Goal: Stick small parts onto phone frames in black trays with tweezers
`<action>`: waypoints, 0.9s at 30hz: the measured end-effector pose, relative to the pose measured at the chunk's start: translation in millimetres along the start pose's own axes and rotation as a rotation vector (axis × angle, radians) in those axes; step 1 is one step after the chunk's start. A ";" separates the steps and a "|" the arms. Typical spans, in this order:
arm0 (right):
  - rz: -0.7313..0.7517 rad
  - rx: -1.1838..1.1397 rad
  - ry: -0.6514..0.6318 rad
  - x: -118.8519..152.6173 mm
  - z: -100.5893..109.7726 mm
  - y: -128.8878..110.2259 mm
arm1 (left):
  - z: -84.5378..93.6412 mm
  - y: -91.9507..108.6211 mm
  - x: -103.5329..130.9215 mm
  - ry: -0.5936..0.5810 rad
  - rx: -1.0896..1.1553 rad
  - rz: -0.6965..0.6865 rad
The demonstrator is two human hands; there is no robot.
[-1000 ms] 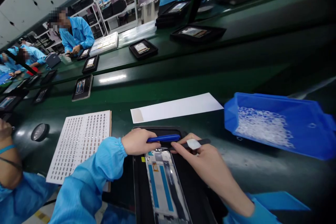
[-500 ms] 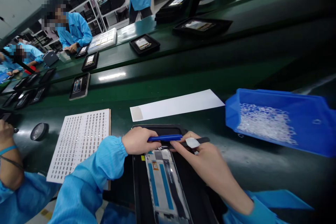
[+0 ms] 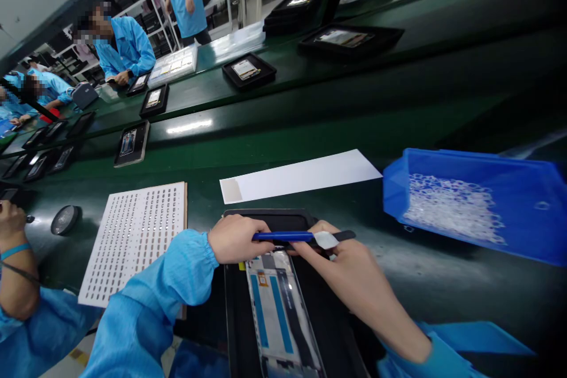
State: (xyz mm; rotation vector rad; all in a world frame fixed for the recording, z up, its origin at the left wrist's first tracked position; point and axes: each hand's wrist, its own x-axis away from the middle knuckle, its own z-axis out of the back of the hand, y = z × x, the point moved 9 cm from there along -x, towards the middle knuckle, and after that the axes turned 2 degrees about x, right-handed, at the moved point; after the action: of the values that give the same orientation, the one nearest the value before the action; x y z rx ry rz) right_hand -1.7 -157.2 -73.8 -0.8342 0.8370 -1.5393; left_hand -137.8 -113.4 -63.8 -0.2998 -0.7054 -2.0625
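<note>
My left hand [image 3: 237,239] is closed, thumb and forefinger pinching the left end of a blue pen-like stick [image 3: 283,236]. The stick lies level above the top of an opened phone [image 3: 277,307]. My right hand [image 3: 341,260] is closed around a slim black tool [image 3: 344,235] with a white piece on it; its working end is hidden. The right fingers meet the stick's right end. The phone, with two blue strips and a dark ribbon cable on its frame, rests in a black tray [image 3: 234,319]. Both hands cover the phone's upper edge.
A white perforated board [image 3: 133,242] lies left, near a round dish [image 3: 65,220] and a co-worker's hand [image 3: 11,218]. Ahead is a white paper strip [image 3: 296,176]. A blue bin [image 3: 522,189] of small clear rings stands right. Trays with phones [image 3: 132,143] line the bench.
My left hand and the blue stick have shifted slightly right, the stick's right end now reaching the white piece. The right hand stays nearly still. A standing person in the background has moved left.
</note>
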 end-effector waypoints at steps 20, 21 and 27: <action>0.074 0.067 0.035 8.7 -0.7 -5.7 | -5.1 0.1 2.1 0.043 -0.041 0.034; 0.083 0.073 0.043 9.1 -1.0 -4.9 | -4.8 0.1 2.5 0.050 -0.040 0.037; 0.323 0.215 0.223 16.2 1.8 -10.1 | -6.9 -1.6 3.9 0.081 -0.038 0.052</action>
State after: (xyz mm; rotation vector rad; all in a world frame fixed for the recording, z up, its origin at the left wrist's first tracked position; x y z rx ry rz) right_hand -6.9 -172.3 -63.2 -0.3541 0.8994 -1.4168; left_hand -140.9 -119.4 -68.2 -0.2523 -0.6036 -2.0286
